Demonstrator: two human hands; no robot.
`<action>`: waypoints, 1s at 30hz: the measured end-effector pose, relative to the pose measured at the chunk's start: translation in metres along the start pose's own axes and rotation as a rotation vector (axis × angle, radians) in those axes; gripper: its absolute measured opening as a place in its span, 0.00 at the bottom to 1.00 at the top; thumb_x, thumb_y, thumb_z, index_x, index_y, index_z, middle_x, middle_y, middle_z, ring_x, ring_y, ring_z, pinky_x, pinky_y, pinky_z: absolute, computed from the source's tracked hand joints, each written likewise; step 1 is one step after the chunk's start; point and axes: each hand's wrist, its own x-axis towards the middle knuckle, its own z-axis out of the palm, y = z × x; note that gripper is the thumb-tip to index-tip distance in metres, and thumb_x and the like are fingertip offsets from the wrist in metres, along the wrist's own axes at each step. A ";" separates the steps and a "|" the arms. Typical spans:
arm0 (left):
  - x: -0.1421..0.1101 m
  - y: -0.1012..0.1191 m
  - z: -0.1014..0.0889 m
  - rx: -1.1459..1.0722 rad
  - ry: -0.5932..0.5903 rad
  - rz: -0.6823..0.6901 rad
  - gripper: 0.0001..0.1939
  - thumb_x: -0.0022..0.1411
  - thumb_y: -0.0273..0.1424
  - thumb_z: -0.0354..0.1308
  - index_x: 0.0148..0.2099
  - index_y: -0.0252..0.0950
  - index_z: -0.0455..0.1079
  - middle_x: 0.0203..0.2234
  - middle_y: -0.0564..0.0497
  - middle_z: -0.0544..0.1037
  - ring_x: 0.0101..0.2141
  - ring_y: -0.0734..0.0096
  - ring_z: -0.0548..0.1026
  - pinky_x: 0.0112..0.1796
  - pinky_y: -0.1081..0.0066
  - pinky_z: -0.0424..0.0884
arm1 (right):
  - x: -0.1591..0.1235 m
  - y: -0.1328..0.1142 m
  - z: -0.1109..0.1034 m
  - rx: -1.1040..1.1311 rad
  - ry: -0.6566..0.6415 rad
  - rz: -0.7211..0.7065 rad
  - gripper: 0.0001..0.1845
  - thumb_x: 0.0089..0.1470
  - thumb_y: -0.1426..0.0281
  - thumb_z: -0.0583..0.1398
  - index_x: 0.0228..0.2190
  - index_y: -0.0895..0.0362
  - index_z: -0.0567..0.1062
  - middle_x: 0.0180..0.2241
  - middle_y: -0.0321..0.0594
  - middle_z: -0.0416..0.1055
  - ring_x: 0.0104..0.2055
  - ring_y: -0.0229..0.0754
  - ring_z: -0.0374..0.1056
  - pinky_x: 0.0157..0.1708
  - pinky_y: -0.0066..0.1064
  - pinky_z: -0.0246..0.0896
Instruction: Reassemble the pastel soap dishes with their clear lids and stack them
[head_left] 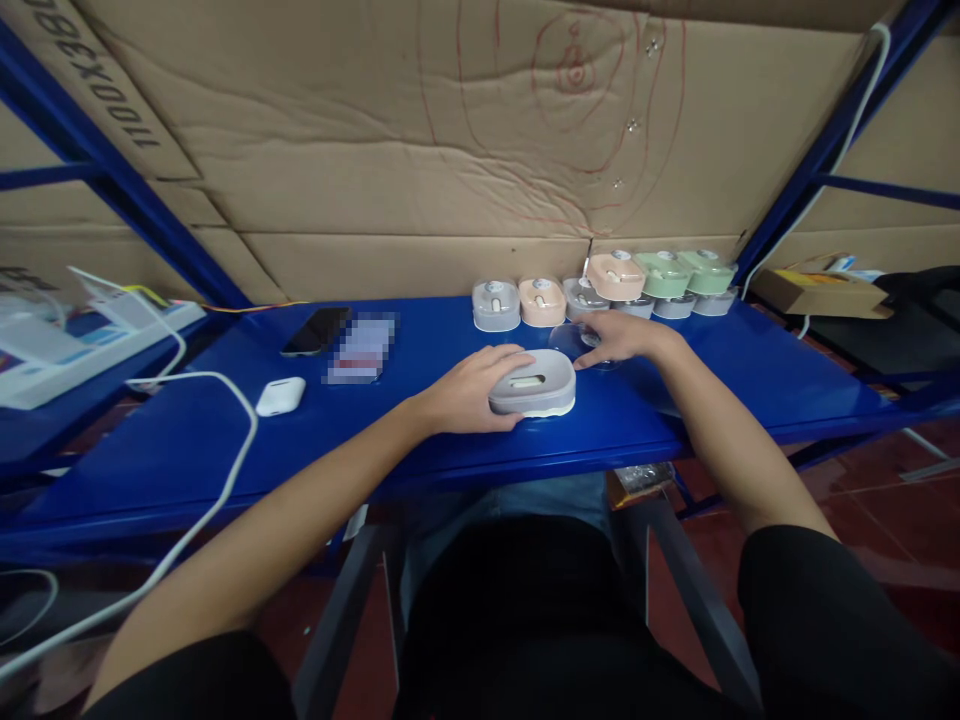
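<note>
Grey box (534, 388) under left hand (463, 390); clear dish (568, 340), right hand (619, 338); six boxes (615, 277) behind.

Operator wears a black short-sleeved top (825, 610) with blue denim trousers (517, 500); left hand (465, 392) and right hand (619, 337) are bare.

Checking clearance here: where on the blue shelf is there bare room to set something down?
Bare blue metal lies right of the right hand, in front of the green plastic tubs. Another lies between the white earbud case and the left hand. It is crowded along the back row of tubs and around the grey oval container and clear round disc.
</note>
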 end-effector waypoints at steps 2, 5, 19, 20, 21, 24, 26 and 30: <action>0.000 0.000 0.000 0.042 -0.010 -0.010 0.41 0.62 0.44 0.70 0.76 0.45 0.70 0.79 0.41 0.66 0.75 0.36 0.67 0.76 0.38 0.59 | 0.000 -0.001 0.000 -0.008 0.000 0.002 0.54 0.51 0.47 0.77 0.71 0.58 0.74 0.66 0.59 0.79 0.64 0.70 0.78 0.64 0.55 0.74; 0.000 0.000 0.001 0.077 -0.025 -0.017 0.41 0.61 0.42 0.69 0.76 0.47 0.71 0.81 0.43 0.64 0.74 0.34 0.66 0.75 0.36 0.59 | -0.001 -0.002 -0.001 -0.007 -0.003 0.014 0.55 0.50 0.47 0.77 0.71 0.59 0.74 0.66 0.60 0.79 0.65 0.71 0.77 0.64 0.55 0.74; 0.002 -0.002 0.007 -0.032 0.036 -0.101 0.64 0.57 0.44 0.73 0.86 0.37 0.44 0.75 0.30 0.69 0.71 0.31 0.69 0.71 0.37 0.67 | -0.015 -0.032 -0.004 0.243 0.398 -0.317 0.48 0.57 0.43 0.69 0.70 0.55 0.76 0.63 0.54 0.80 0.62 0.65 0.76 0.65 0.56 0.69; 0.003 -0.007 0.008 -0.089 0.058 -0.114 0.66 0.56 0.46 0.75 0.86 0.38 0.44 0.75 0.31 0.68 0.73 0.31 0.68 0.71 0.37 0.67 | -0.016 -0.037 -0.002 0.268 0.385 -0.366 0.47 0.58 0.42 0.69 0.70 0.53 0.76 0.64 0.52 0.80 0.62 0.63 0.76 0.66 0.56 0.68; 0.005 -0.012 0.010 -0.147 0.084 -0.115 0.68 0.54 0.48 0.77 0.86 0.39 0.44 0.75 0.30 0.68 0.74 0.30 0.68 0.72 0.37 0.67 | -0.016 -0.043 0.000 0.279 0.362 -0.408 0.46 0.58 0.42 0.69 0.70 0.51 0.77 0.64 0.50 0.79 0.63 0.63 0.75 0.67 0.56 0.67; 0.008 -0.023 0.012 -0.290 0.111 -0.125 0.69 0.50 0.50 0.82 0.83 0.37 0.51 0.73 0.29 0.71 0.72 0.29 0.71 0.71 0.38 0.69 | -0.015 -0.058 0.009 0.254 0.283 -0.477 0.46 0.58 0.42 0.70 0.70 0.50 0.78 0.63 0.50 0.79 0.65 0.63 0.73 0.68 0.56 0.66; 0.008 -0.026 0.014 -0.372 0.118 -0.130 0.70 0.48 0.51 0.83 0.83 0.36 0.52 0.72 0.28 0.72 0.71 0.29 0.72 0.70 0.38 0.69 | -0.013 -0.065 0.016 0.224 0.263 -0.480 0.48 0.58 0.41 0.70 0.71 0.52 0.77 0.61 0.52 0.79 0.63 0.63 0.74 0.67 0.56 0.68; 0.008 -0.027 0.017 -0.456 0.134 -0.185 0.79 0.45 0.50 0.85 0.86 0.35 0.43 0.73 0.26 0.72 0.73 0.27 0.71 0.73 0.35 0.64 | -0.012 -0.067 0.029 0.184 0.248 -0.449 0.52 0.56 0.39 0.72 0.71 0.55 0.76 0.62 0.56 0.77 0.63 0.67 0.75 0.65 0.61 0.71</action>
